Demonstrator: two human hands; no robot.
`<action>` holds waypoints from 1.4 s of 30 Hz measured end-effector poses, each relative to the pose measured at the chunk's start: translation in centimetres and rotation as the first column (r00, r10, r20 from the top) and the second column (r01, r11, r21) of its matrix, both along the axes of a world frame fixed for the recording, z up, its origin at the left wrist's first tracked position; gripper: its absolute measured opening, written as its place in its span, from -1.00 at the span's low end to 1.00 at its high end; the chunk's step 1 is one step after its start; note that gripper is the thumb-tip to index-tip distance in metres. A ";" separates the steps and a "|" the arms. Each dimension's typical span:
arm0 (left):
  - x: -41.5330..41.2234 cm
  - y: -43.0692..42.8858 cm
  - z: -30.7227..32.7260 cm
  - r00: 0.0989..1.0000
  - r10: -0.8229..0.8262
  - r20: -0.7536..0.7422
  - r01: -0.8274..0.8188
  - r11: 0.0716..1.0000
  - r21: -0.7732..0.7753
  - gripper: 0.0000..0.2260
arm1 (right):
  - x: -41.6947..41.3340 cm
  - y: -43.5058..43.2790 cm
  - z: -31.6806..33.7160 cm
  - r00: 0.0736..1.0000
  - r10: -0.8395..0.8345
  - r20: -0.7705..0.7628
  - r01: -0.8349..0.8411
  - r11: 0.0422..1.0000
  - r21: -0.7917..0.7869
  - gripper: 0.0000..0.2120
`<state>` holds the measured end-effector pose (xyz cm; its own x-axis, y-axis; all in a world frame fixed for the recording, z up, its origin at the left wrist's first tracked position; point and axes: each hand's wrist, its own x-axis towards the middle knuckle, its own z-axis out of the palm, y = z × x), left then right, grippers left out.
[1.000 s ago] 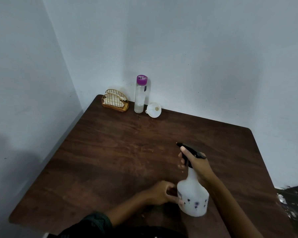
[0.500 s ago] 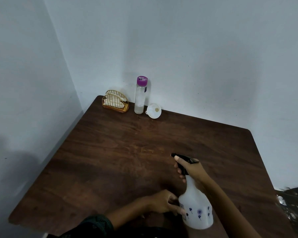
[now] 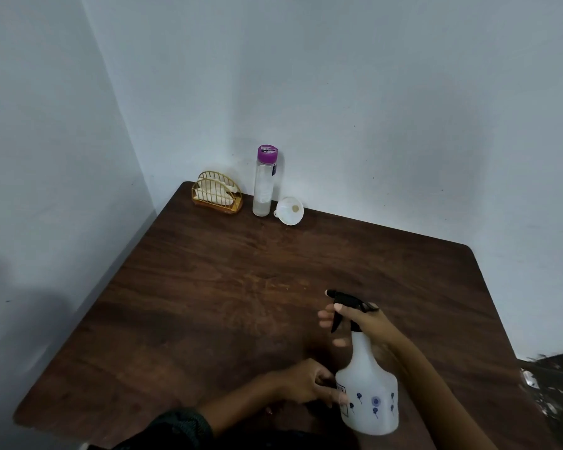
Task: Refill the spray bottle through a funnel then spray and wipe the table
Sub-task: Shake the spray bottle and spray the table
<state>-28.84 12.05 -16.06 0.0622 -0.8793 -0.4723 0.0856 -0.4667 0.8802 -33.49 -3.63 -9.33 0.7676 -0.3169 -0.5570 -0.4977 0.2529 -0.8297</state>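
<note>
A white spray bottle [image 3: 369, 394] with small blue flower prints and a black trigger head stands near the front of the dark wooden table [image 3: 228, 287]. My right hand [image 3: 361, 323] grips its neck and trigger head from the right. My left hand [image 3: 309, 384] holds the bottle's lower left side with curled fingers. At the far corner stand a clear bottle with a purple cap [image 3: 264, 181] and, on its right, a white funnel [image 3: 290, 211] lying on its side.
A gold wire holder [image 3: 216, 196] with white napkins sits at the far left corner, next to the clear bottle. White walls close the table in at the back and left. Dark clutter [image 3: 553, 391] shows past the right edge.
The spray bottle has come nearer to me and lower in view, with both hands staying on it. The items at the far corner have not moved.
</note>
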 end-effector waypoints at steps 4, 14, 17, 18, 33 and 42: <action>0.2 0.3 -0.2 1.000 -0.004 0.029 0.004 1.000 -0.002 -0.65 | 0.1 0.7 -0.6 0.992 -0.123 -0.040 0.119 0.990 -0.077 -0.75; 0.1 0.1 -0.2 1.000 0.007 0.030 -0.007 1.000 0.006 -0.66 | -0.3 0.1 -1.0 0.984 -0.174 -0.034 0.173 0.984 -0.034 -0.77; -0.2 -0.1 -0.1 0.999 -0.023 0.041 0.022 1.000 0.021 -0.69 | -0.4 0.1 -0.7 0.989 -0.094 -0.110 0.090 0.995 -0.042 -0.70; -0.2 -0.1 -0.2 0.998 -0.027 0.052 0.026 0.999 0.021 -0.69 | -0.5 0.0 -0.6 0.994 -0.052 -0.096 0.051 0.999 -0.021 -0.69; 0.2 0.2 -0.7 0.994 -0.003 0.106 0.004 1.000 -0.011 -0.63 | -0.5 0.3 -0.6 0.992 -0.110 0.066 0.114 0.992 -0.049 -0.84; -0.3 -0.7 0.4 0.996 0.000 0.091 0.003 0.999 -0.034 -0.65 | -0.7 -0.6 -0.4 0.984 -0.139 0.108 0.155 0.976 -0.151 -0.83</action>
